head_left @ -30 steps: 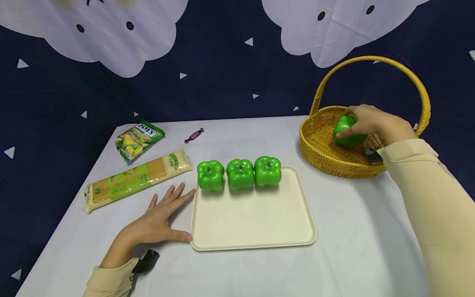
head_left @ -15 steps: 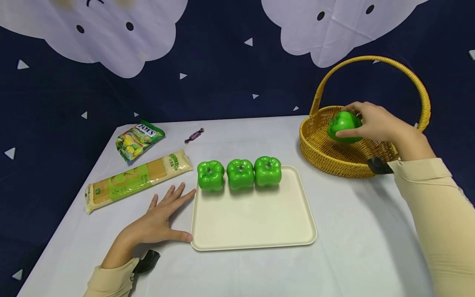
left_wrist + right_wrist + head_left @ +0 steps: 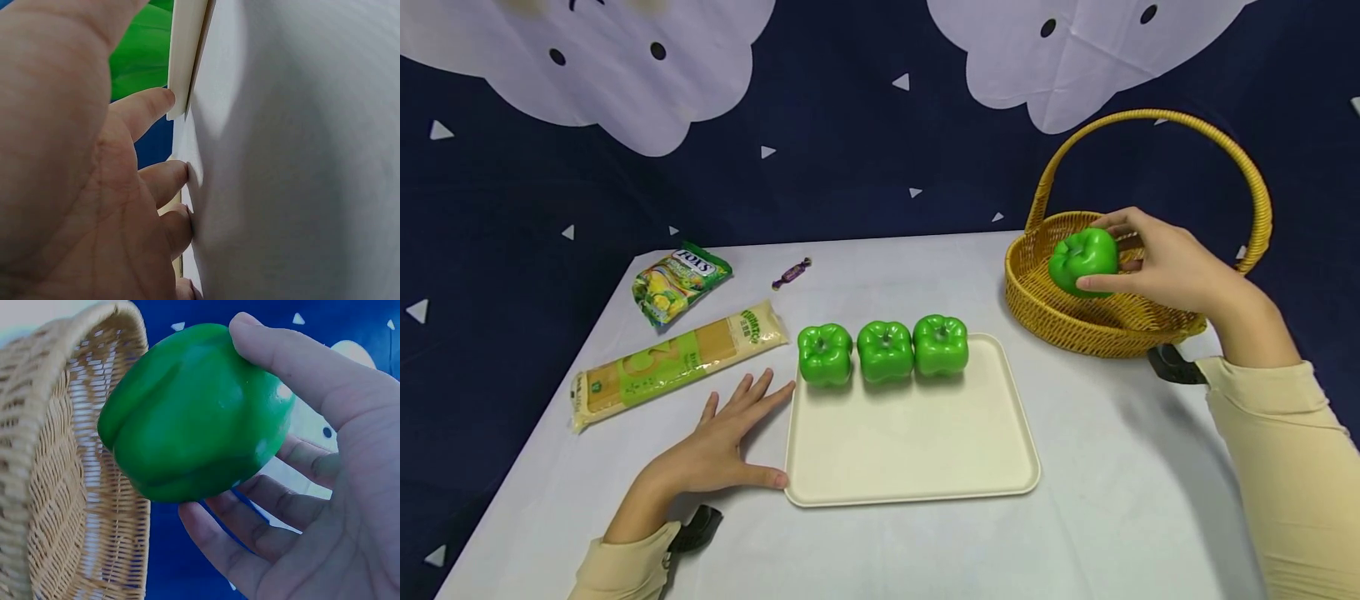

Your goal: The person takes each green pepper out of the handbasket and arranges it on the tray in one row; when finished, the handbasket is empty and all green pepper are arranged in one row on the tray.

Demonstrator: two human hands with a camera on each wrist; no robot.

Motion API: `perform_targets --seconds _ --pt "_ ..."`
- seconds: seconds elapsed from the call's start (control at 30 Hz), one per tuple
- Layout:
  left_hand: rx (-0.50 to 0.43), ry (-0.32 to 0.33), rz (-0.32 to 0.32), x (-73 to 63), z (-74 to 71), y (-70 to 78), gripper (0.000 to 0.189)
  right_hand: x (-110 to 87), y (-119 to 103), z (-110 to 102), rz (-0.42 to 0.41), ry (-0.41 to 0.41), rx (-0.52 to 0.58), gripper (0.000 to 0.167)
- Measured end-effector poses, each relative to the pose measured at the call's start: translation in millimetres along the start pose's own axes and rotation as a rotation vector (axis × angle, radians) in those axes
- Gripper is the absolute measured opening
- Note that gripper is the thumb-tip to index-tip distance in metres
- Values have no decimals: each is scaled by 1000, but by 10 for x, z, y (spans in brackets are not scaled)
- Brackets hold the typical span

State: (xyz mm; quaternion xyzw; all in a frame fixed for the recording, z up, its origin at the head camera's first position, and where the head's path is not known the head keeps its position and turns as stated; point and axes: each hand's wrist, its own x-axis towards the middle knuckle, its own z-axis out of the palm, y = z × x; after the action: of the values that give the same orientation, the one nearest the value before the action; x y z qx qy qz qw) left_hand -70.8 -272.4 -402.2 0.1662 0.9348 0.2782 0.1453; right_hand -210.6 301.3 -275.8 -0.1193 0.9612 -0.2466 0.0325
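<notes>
My right hand grips a green bell pepper between thumb and fingers, over the wicker basket at the right. In the right wrist view the bell pepper is beside the basket wall. Three more green bell peppers stand in a row along the far edge of the cream tray. With fingers spread, my left hand rests at the tray's left edge, thumb and forefinger touching it. A fingertip of that hand meets the tray rim in the left wrist view.
Left of the tray lies a long noodle packet, with a green-and-yellow candy bag behind it. A small purple wrapped candy lies further back. The basket's tall handle arches above the right hand. A dark patterned cloth hangs behind.
My right hand has lifted the bell pepper from inside the basket and drawn it slightly left and nearer. My left hand stays in place at the tray.
</notes>
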Motion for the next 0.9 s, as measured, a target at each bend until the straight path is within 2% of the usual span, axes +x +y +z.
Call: perform_targets --seconds 0.4,0.9 --pt "-13 -2 -3 -1 -15 32 124 -122 -162 115 -49 20 129 86" --pt "-15 -2 0 1 -11 23 124 -221 -275 331 -164 63 294 80"
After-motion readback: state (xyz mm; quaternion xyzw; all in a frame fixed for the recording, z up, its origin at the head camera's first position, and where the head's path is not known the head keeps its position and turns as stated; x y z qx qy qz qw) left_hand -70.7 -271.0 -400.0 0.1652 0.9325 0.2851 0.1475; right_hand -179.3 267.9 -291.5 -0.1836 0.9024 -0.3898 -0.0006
